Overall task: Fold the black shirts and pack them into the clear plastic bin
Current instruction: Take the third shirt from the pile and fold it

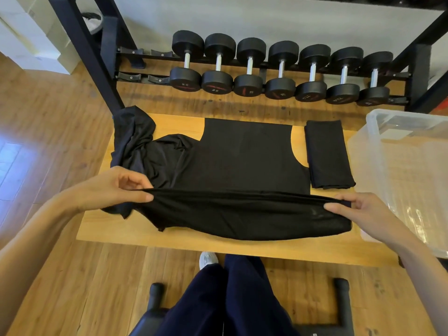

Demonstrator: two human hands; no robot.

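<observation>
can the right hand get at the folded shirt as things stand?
Probably yes, once it lets go. The right hand is pinching the spread shirt; the folded shirt lies just beyond it on the table, with nothing between them.

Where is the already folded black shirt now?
In the head view, the folded shirt lies on the table, right side, between the spread shirt and the clear bin.

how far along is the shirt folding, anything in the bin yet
Done: one folded shirt lies on the table beside the clear bin, not yet packed. The bin looks empty. In hand: the left hand and right hand pinch the near edge of a spread shirt, lifting it for a fold. Left: finishing this fold, the crumpled pile at the table's left, and packing everything.
</observation>
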